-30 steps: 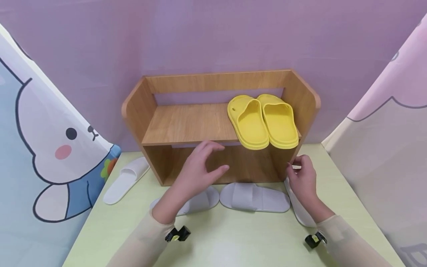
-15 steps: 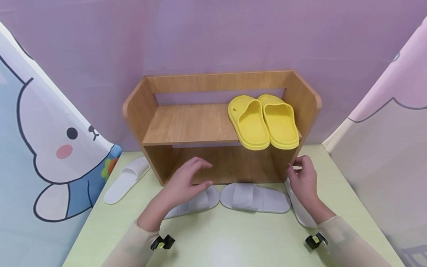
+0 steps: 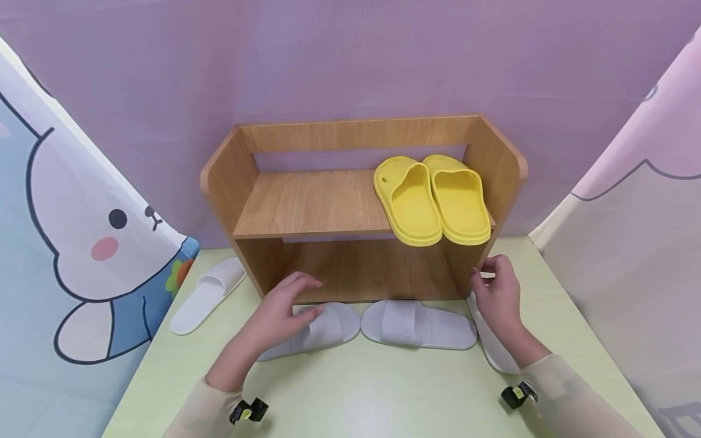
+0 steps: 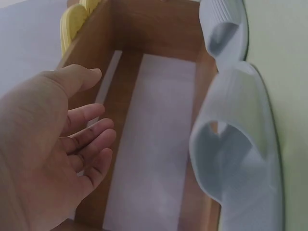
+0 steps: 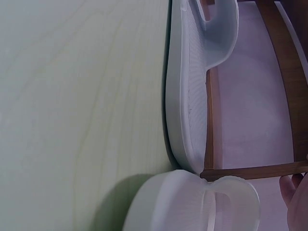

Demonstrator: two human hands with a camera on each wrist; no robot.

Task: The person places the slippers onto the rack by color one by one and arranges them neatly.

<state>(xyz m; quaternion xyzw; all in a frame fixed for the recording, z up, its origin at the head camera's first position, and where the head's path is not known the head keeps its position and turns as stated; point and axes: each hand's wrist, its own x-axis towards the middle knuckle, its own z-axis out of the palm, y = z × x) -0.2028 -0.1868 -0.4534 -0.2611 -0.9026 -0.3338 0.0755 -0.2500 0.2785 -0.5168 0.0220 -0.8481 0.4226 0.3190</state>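
Note:
My left hand, fingers apart and loosely bent around nothing, hovers over a grey slipper in front of the wooden shoe rack. In the left wrist view this left hand is before the rack's lower compartment, apart from the slippers. At the rack's right side, my right hand pinches the front edge of the side panel; only its fingers show in the right wrist view. A second grey slipper lies lengthwise before the rack. Two yellow clogs stand on the upper shelf at the right.
A white slipper lies left of the rack. Another white slipper is partly covered by my right hand and forearm. The light table extends forward. A purple cloth hangs behind, with printed cloths at both sides.
My left hand has moved left and down, from in front of the shelf's middle to over the left grey slipper. The right hand, rack and footwear stay where they were.

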